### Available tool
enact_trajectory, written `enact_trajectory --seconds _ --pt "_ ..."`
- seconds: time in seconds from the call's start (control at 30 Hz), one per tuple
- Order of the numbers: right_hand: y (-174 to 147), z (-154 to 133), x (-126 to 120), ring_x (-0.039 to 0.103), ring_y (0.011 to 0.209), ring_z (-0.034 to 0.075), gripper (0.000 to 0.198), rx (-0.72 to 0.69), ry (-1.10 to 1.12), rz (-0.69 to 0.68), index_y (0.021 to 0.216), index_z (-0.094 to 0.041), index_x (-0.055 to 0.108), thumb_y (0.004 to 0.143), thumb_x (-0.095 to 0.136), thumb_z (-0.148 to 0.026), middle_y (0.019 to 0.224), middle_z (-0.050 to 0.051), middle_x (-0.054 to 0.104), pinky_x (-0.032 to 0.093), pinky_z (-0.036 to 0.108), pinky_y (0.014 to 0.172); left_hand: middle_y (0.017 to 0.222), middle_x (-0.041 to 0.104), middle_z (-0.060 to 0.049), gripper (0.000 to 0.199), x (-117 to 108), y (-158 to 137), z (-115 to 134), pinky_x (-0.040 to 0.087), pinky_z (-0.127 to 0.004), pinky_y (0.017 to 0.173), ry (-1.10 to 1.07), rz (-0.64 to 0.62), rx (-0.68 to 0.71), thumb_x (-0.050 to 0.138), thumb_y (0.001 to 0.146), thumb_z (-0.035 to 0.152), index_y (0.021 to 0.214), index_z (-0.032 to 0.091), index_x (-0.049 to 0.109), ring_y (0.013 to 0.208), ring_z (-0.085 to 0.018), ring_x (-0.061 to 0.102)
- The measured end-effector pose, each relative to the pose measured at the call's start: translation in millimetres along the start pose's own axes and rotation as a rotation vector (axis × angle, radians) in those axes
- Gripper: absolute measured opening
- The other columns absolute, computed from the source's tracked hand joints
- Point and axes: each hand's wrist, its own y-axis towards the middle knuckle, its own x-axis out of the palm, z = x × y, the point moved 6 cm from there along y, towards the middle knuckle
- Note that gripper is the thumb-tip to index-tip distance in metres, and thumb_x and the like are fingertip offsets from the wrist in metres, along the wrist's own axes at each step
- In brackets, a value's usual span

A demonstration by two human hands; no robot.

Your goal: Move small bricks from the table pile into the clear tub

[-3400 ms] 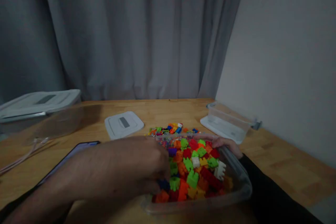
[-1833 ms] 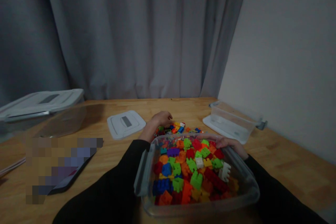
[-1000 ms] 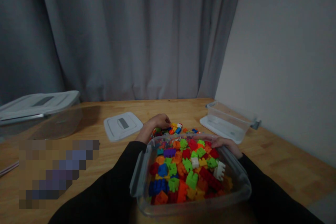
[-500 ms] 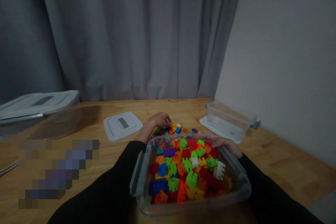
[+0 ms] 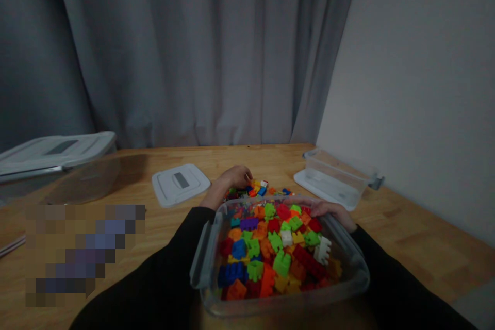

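A clear plastic box [image 5: 285, 308] stands close in front of me, filled with toy building blocks [image 5: 281, 263] in red, green, orange, blue, yellow and white. My right hand [image 5: 333, 210] grips its far right rim, with the fingers partly hidden behind the side. Beyond the box lies a loose heap of small coloured blocks [image 5: 260, 188] on the table. Over the left part of this heap my left hand [image 5: 237, 177] is bent down with curled fingers. What those fingertips hold, if anything, is hidden.
A flat white lid [image 5: 181, 185] lies left of the heap. On the right, a clear bin [image 5: 336, 178] rests on another white lid [image 5: 303, 183]. A large lidded container [image 5: 85, 180] stands far left, near a blurred-out patch [image 5: 85, 255]. A grey curtain [image 5: 193, 62] hangs behind the table.
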Motion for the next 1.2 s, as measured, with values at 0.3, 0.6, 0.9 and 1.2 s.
enact_trajectory --seconds 0.3,0.6,0.9,1.2 --pt "0.1 -5.1 6.9 0.055 0.126 0.026 0.057 -0.006 -0.049 -0.007 0.119 -0.016 0.068 0.066 0.048 -0.02 0.131 0.008 0.063 0.033 0.042 0.113 0.121 0.063 -0.009 0.032 -4.3 -6.9 0.0 0.055 -0.044 0.086 0.181 0.015 -0.06 0.059 0.09 0.034 0.118 0.018 0.06 0.103 -0.023 0.063" --pt "-0.1 -1.6 1.8 0.056 0.125 0.026 0.06 0.013 -0.065 0.026 0.123 -0.014 0.064 0.066 0.048 -0.021 0.131 0.008 0.063 0.03 0.041 0.114 0.122 0.062 -0.009 0.032 -2.1 -8.7 -2.9 0.054 -0.044 0.087 0.237 0.027 -0.128 0.059 0.09 0.034 0.118 0.019 0.059 0.104 -0.023 0.063" --pt "-2.0 -1.5 1.0 0.057 0.124 0.027 0.057 0.011 -0.001 0.014 0.121 -0.015 0.065 0.067 0.048 -0.02 0.127 0.009 0.066 0.035 0.044 0.111 0.12 0.063 -0.008 0.031 -6.5 -5.3 0.3 0.055 -0.043 0.085 0.191 0.002 -0.089 0.06 0.09 0.034 0.116 0.018 0.061 0.102 -0.023 0.064" --pt "-0.1 -0.6 1.6 0.057 0.123 0.027 0.059 0.026 -0.023 0.032 0.12 -0.015 0.066 0.064 0.049 -0.022 0.128 0.009 0.065 0.035 0.042 0.111 0.112 0.067 -0.007 0.028 -56.6 -29.2 14.2 0.055 -0.043 0.085 0.101 0.171 0.072 0.059 0.09 0.035 0.11 0.016 0.063 0.097 -0.021 0.065"
